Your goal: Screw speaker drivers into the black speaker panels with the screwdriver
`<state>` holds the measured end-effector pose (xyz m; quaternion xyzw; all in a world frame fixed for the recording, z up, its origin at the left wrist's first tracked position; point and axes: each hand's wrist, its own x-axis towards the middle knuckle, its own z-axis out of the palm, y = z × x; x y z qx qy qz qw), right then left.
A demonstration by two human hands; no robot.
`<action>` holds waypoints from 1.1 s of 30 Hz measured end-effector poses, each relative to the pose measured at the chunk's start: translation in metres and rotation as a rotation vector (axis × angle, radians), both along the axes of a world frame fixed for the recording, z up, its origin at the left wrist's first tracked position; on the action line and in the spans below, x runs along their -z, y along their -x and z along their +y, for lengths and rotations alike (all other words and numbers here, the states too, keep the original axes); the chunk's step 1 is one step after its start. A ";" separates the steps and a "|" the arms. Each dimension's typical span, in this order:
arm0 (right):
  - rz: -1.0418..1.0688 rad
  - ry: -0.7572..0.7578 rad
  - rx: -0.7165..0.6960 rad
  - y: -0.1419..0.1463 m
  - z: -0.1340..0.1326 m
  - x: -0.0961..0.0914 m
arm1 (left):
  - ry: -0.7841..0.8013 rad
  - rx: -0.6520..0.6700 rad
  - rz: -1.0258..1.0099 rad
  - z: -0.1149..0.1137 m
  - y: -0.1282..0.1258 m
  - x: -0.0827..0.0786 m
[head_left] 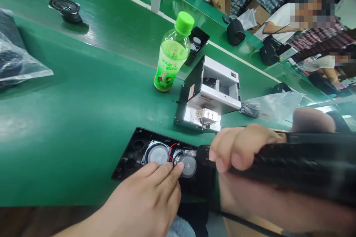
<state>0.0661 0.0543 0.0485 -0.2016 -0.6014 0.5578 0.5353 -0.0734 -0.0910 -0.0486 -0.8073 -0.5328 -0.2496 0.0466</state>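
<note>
While our right hand [244, 148] grips the black tool [300, 166], our left hand [147, 200] — fingers released — touches the speaker [189, 166] beneath them

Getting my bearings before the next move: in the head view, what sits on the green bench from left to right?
Plastic bag → loose speaker → green bottle → white machine → clear bag.

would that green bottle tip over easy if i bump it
Probably yes: the bottle stands upright, tall and narrow on a small base, so a knock near the cap would likely tip it. Its round body would then probably roll across the smooth table.
</note>
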 end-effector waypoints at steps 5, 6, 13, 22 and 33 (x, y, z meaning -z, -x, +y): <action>0.070 0.015 0.160 0.024 0.000 0.018 | -0.003 -0.014 -0.040 0.001 0.001 -0.004; 0.052 0.016 0.162 0.025 0.000 0.018 | 0.002 -0.011 -0.046 0.002 0.000 -0.004; 0.056 0.131 0.187 0.026 0.002 0.017 | 0.018 -0.003 -0.055 0.005 0.000 -0.003; 0.053 0.126 0.195 0.029 0.004 0.023 | 0.029 -0.004 -0.066 0.005 0.001 -0.004; -0.046 0.011 -0.151 0.020 0.011 0.034 | 0.027 0.005 -0.067 0.005 -0.003 -0.001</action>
